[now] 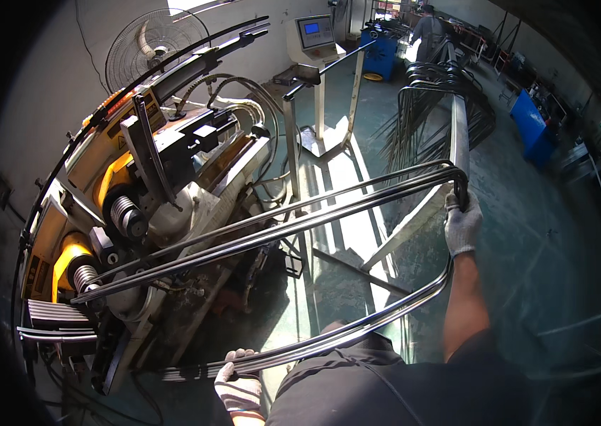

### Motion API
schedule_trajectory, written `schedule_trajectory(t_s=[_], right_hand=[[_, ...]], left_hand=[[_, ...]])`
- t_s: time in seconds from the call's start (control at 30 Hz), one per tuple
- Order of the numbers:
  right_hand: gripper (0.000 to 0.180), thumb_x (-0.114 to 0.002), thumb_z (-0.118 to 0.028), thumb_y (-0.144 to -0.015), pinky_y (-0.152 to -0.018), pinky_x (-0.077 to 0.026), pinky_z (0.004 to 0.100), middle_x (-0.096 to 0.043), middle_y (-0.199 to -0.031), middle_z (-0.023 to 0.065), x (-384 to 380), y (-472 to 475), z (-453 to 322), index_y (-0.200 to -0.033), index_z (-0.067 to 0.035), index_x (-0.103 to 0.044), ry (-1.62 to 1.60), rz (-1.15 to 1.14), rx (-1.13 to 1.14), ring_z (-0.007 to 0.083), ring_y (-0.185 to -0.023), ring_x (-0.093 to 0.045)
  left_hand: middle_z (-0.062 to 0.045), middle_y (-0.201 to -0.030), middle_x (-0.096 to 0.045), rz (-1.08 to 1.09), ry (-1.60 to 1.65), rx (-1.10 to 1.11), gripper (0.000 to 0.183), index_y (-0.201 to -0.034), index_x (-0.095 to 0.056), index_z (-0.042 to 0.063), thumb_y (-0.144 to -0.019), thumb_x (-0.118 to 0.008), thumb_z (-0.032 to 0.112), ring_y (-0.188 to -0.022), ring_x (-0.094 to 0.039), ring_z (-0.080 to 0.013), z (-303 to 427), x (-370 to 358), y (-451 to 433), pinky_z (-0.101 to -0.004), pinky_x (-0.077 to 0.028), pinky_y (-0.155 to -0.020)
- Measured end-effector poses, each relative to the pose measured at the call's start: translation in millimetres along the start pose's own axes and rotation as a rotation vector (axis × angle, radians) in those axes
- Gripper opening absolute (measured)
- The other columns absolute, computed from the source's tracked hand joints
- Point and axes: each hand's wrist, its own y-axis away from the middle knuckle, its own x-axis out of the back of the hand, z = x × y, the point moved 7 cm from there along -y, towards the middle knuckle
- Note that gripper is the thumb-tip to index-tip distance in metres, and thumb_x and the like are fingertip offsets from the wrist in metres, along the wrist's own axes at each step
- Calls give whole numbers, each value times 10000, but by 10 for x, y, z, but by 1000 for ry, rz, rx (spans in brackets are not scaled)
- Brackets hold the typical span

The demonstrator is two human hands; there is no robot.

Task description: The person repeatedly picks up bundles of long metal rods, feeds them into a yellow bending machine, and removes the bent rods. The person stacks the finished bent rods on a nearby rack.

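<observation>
My right hand, in a pale knitted work glove, grips the bent end of a bundle of U-shaped metal tubes beside a white metal rail. The upper legs of the tubes run down to the left, in front of a bending machine. My left hand, gloved too, holds the lower legs near their ends, with the thumb over them. Farther along the rail hangs a large bunch of similar bent tubes.
A control panel stands behind, with a fan at the wall. A metal stand rises beside the machine. Blue machines stand farther off, near another person. Hoses loop behind the machine.
</observation>
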Motion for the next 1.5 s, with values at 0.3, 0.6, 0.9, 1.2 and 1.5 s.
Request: schedule_trajectory(t_s=[0.3, 0.6, 0.9, 1.2, 1.5], right_hand=[[458, -600, -432, -1123, -985, -568, 586, -761, -1290, 268, -18, -3016, 1395, -1445, -110, -650, 826, -62, 319, 539, -1177, -698], [453, -565, -371, -1114, -884, -589, 766, -755, -1305, 293, -1032, -3516, 2323, -1357, 10, -599, 693, 65, 841, 478, -1147, -781], [501, -652, -425, -1077, -985, -582, 585, -770, -1335, 249, -1683, 2289, 2628, -1321, 10, -700, 677, -1364, 331, 436, -1230, -753], [472, -748, -362, -1010, -1063, -578, 453, -782, -1302, 253, -2177, 6005, 334, -1279, 25, -779, 585, -1914, 999, 404, -1243, -747], [628, -859, -264, -947, -1148, -547, 448, -728, -1441, 225, -907, 10011, -2831, -1485, -25, -642, -71, -2156, 1282, 387, -1338, -699]], left_hand=[[-342, -1214, -724, 23, -466, 186, 288, -1324, -584, -89, -1054, -579, 10, -1044, -775, -463, -1884, -619, -97, -507, -691, -899], [-172, -1149, -756, 98, -603, -214, 388, -1382, -584, -33, -1007, -659, 28, -949, -754, -232, -1494, -527, 255, -343, -633, -836], [-149, -1155, -806, 450, -367, -578, 314, -1306, -669, 16, -992, -672, 26, -963, -779, -225, -399, 1270, 1646, -341, -625, -849], [-74, -1166, -785, 1297, -837, -1210, 287, -1264, -711, -7, -979, -696, -37, -1090, -748, -154, 1408, 3816, 5537, -284, -573, -1012], [-164, -1149, -797, 2335, -1092, -717, 310, -1251, -743, 82, -1042, -669, 299, -1099, -762, -376, 1580, 5798, 8674, -464, -594, -967]])
